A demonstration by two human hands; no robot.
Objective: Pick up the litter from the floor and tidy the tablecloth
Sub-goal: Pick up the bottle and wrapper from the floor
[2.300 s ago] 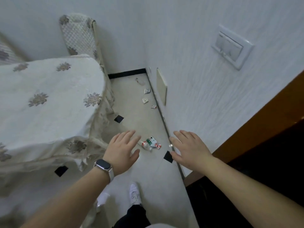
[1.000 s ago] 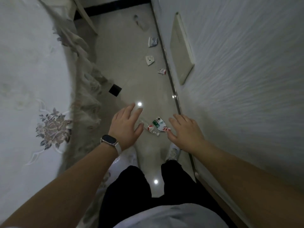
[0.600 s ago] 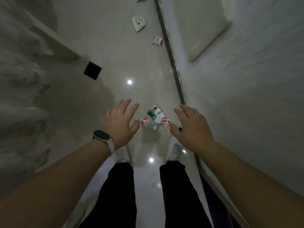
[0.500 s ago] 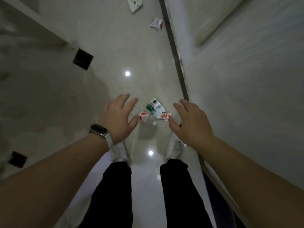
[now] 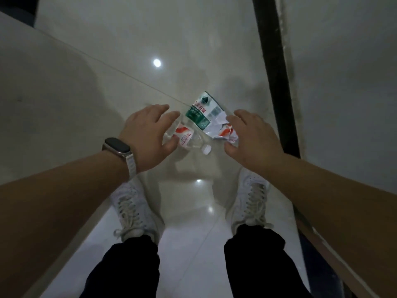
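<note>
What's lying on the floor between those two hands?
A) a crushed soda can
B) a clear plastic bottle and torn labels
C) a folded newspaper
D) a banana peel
B: a clear plastic bottle with a white cap lies beside a green-and-white label, between the left hand and right hand.

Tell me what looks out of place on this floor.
Three bits of litter lie on the floor: a clear bottle on its side by the left hand, a loose green label beside it, and a crumpled wrapper by the right hand. None belongs there.
</note>
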